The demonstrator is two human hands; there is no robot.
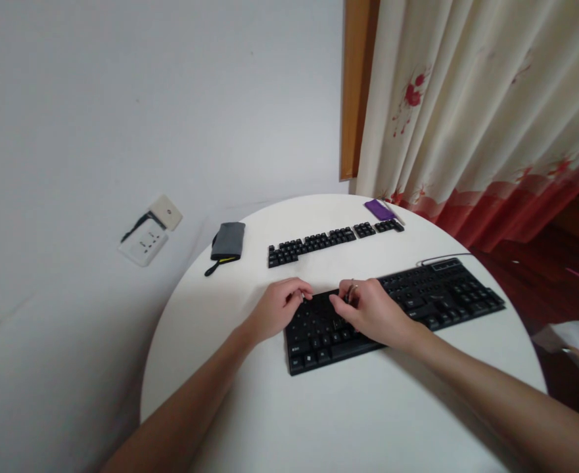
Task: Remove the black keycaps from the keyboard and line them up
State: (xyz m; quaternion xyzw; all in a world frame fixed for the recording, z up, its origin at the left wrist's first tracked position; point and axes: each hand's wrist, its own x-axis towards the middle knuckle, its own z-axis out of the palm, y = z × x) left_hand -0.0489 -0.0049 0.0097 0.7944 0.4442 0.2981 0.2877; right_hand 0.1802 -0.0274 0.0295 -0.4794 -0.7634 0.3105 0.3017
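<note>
A black keyboard (437,295) lies slightly angled on the white round table. Its left part has lost several keycaps, leaving bare key posts, while the bottom-left keys remain. My left hand (283,302) is at the keyboard's upper left corner, thumb and fingers curled together at the edge; what lies between them is too small to make out. Over the bare posts, my right hand (370,305) has its thumb and fingers drawn together, with a thin metallic glint at the index finger. Whether that is a ring or a wire tool I cannot tell.
Loose black keycaps (319,243) stand in rows behind the keyboard. A grey pouch (228,240) with a strap lies back left, a purple cloth-like item (379,210) back right. The keyboard cable (444,256) runs over the table's (328,420) right edge. Wall and curtain (441,131) border the table.
</note>
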